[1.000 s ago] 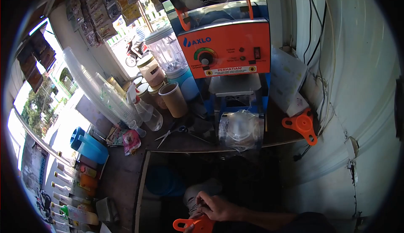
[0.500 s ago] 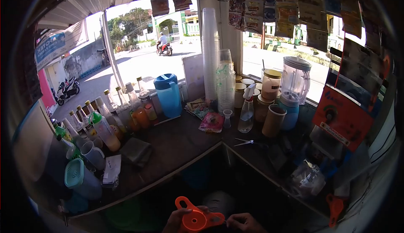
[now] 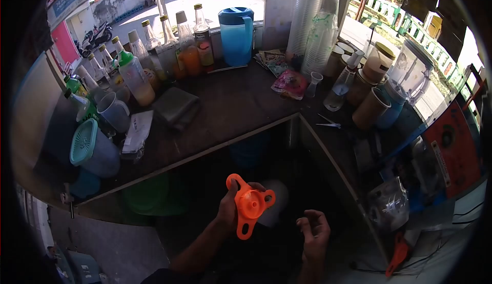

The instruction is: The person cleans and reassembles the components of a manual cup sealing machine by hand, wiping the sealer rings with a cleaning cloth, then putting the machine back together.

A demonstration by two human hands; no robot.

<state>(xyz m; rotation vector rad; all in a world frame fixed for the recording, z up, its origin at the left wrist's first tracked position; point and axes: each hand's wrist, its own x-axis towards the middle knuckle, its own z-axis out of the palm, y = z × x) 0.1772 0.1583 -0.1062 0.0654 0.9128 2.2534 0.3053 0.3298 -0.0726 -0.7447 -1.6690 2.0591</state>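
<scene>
My left hand (image 3: 229,206) grips an orange plastic piece (image 3: 252,203), its thumb over the near side and fingers behind. The piece has a round, cup-like middle with a small central hole and looped arms around it. It is raised above the dark gap inside the counter corner. To its right, apart from it, my right hand (image 3: 314,232) is held up with loosely bent fingers, and nothing shows in it. Behind the orange piece is a pale rounded object (image 3: 274,202), partly hidden and too dark to name.
The counter (image 3: 230,99) bends around me. Bottles (image 3: 189,53), a blue pitcher (image 3: 236,38) and a lidded container (image 3: 95,148) stand left. Stacked cups (image 3: 319,38), a spray bottle (image 3: 341,86), scissors (image 3: 329,124) and a blender (image 3: 410,74) are right. Another orange piece (image 3: 397,255) hangs lower right.
The view has tilted down and shifted. My left hand has raised and turned the orange piece. My right hand, earlier close to one of its arms, is now away to the right.
</scene>
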